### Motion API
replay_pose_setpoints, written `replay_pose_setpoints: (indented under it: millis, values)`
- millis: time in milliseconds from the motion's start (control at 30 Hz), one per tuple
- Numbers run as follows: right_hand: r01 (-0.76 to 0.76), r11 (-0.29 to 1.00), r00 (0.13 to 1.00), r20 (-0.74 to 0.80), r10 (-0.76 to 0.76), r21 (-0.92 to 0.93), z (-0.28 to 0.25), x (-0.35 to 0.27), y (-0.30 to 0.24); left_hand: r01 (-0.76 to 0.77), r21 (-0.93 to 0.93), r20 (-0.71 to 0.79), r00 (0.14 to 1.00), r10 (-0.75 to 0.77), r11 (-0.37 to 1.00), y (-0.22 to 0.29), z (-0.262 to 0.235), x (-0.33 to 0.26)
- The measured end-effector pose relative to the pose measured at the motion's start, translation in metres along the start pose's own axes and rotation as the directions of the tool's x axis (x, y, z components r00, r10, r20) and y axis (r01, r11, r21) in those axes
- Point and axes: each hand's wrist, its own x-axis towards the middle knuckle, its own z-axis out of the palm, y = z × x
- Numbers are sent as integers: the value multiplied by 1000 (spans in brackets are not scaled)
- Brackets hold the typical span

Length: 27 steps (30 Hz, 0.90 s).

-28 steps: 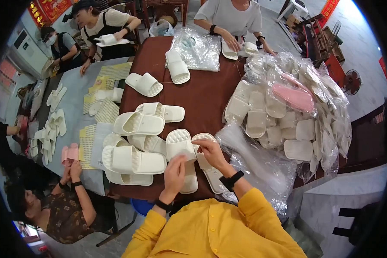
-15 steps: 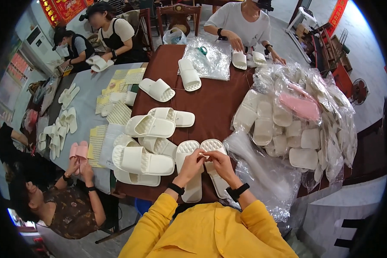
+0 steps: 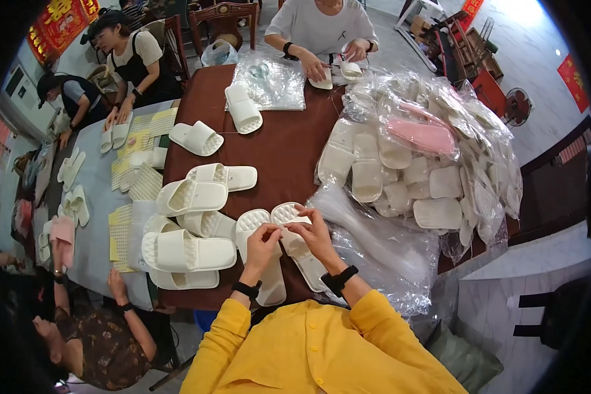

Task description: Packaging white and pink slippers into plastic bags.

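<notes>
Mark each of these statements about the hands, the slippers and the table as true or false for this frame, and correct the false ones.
1. Both hands, the left hand and the right hand, rest on a pair of white slippers lying soles up. True.
2. The slippers under the hands lie on a blue cloth. False: they lie on the dark brown table.
3. A heap of bagged slippers lies to the person's right. True.
4. Every slipper in that heap is white. False: a pink pair shows near the top.
5. The person wears a dark band on each wrist. True.
</notes>
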Motion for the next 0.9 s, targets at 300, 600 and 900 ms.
replay_pose_setpoints:
  millis: [300,600,900]
  values:
    - [24,999,1000,8,-24,-48,0,-2,10,-45,77,38,998,42,996,-1,-2,1]
    - [-1,985,998,62,12,-172,1,-4,4,-135,94,-26,990,138,986,-1,-3,-1]
    - [46,967,998,59,-32,-249,0,-4,2,-114,117,15,993,113,987,3,-4,-2]
